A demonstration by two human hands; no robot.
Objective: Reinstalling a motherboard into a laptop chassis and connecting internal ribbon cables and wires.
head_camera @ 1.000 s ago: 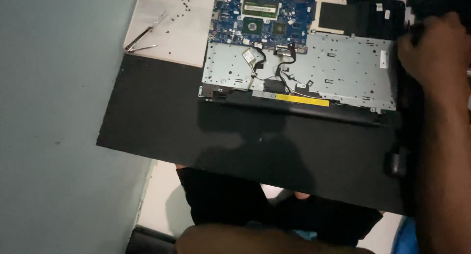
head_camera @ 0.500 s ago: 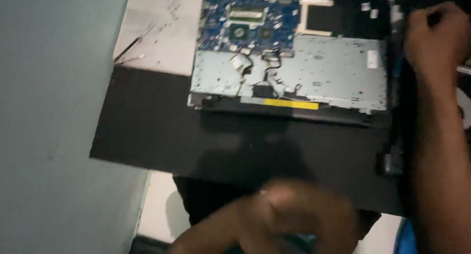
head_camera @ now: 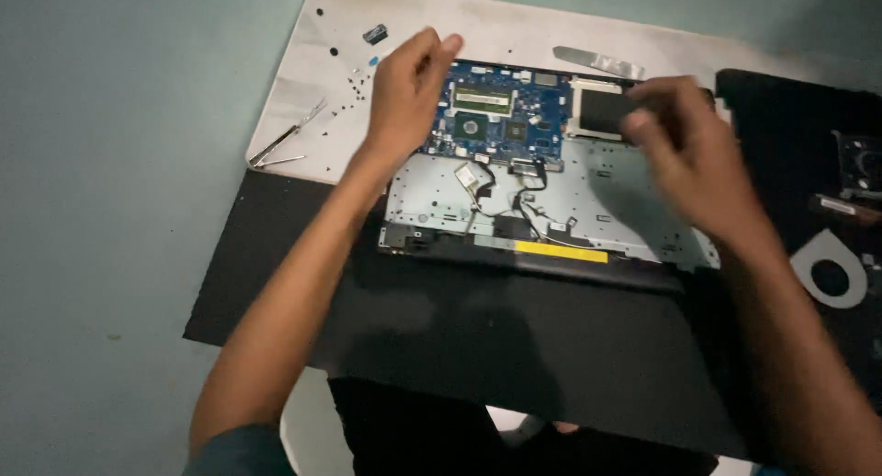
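An opened laptop base lies in front of me, with a blue motherboard [head_camera: 501, 118] at the back and a silver metal plate [head_camera: 597, 209] with black cables nearer me. Its black lid [head_camera: 514, 338] lies flat towards me. My left hand [head_camera: 404, 95] hovers over the base's back left corner, fingers apart and holding nothing. My right hand [head_camera: 684, 154] is motion-blurred over the right side, fingertips near the dark empty bay [head_camera: 597, 113]. Whether it holds anything I cannot tell.
The laptop rests on a white board [head_camera: 514, 30] on a teal floor. Tweezers [head_camera: 285, 145], several loose screws [head_camera: 354, 72] and a small black part [head_camera: 374, 35] lie at the left. A metal strip [head_camera: 597, 62] lies behind. A black cover [head_camera: 790, 136] with a ring-shaped part [head_camera: 831, 274] sits at the right.
My left hand came up from the bottom of the view to the laptop's back left corner. My right hand moved left from the black cover to over the base.
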